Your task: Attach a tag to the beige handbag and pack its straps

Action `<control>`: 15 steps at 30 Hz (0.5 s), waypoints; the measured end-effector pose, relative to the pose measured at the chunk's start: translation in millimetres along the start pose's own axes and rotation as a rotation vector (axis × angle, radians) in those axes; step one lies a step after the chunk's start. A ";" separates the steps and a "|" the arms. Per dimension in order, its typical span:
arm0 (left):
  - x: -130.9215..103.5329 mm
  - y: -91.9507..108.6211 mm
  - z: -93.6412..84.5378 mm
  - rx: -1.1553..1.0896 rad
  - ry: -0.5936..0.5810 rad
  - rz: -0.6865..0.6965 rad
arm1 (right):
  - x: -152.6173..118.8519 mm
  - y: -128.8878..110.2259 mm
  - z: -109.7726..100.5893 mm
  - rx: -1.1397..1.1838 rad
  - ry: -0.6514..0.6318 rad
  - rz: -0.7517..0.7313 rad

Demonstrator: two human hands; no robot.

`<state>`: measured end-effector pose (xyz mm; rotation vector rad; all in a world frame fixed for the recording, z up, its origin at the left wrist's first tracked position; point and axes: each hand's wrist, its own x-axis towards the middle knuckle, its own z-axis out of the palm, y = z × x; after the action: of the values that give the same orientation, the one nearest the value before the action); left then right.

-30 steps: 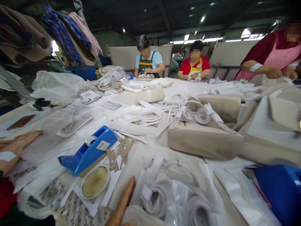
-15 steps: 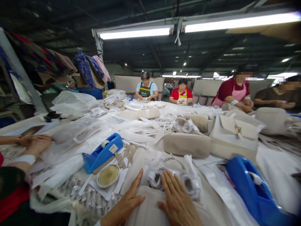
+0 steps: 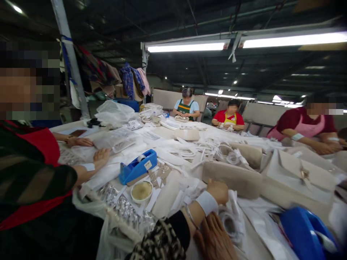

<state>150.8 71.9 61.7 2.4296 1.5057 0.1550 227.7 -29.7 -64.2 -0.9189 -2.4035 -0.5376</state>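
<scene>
White wrapping (image 3: 233,224) lies beside the 2 hands (image 3: 218,191) (image 3: 217,238), near a beige bag (image 3: 231,178).

Nothing legible: blurred handwriting (image 3: 133,125) on plastic bag (image 3: 138,127), unreadable label (image 3: 148,165) on blue tape dispenser (image 3: 135,171)

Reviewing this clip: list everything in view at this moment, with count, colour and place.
Worktable: one, pale, under the clutter
Tape dispensers: two, blue, left of centre and lower right
Round tub: one, white with yellowish contents, near left dispenser
Bags: several, beige, centre to right
Plastic wrapping: uncountable, clear to white, across the table
Wrapped small parts: uncountable, silvery, lower left
Hanging clothes: several, mixed colours, back left
Light tubes: two large, white, overhead
Co-workers: at least four, clothing mixed, left, back and right
Left hand: one, white wristband, by the central bag
Right hand: one, bare, below left wrist
</scene>
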 end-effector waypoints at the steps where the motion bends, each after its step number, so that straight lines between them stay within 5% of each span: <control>1: 3.6 -3.0 4.9 -0.005 0.008 -0.038 | -1.8 3.0 3.8 -0.024 0.002 -0.041; 8: -4.2 -16.1 31.5 -0.002 0.149 -0.071 | -1.6 4.8 3.3 -0.109 -0.062 -0.106; 15: 18.5 -19.0 51.2 -0.058 0.007 0.164 | -11.3 12.6 12.7 -0.163 -0.020 -0.160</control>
<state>154.9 87.3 6.2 2.5069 1.2853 0.2364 239.8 -20.0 -78.6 -0.8051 -2.4942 -0.7979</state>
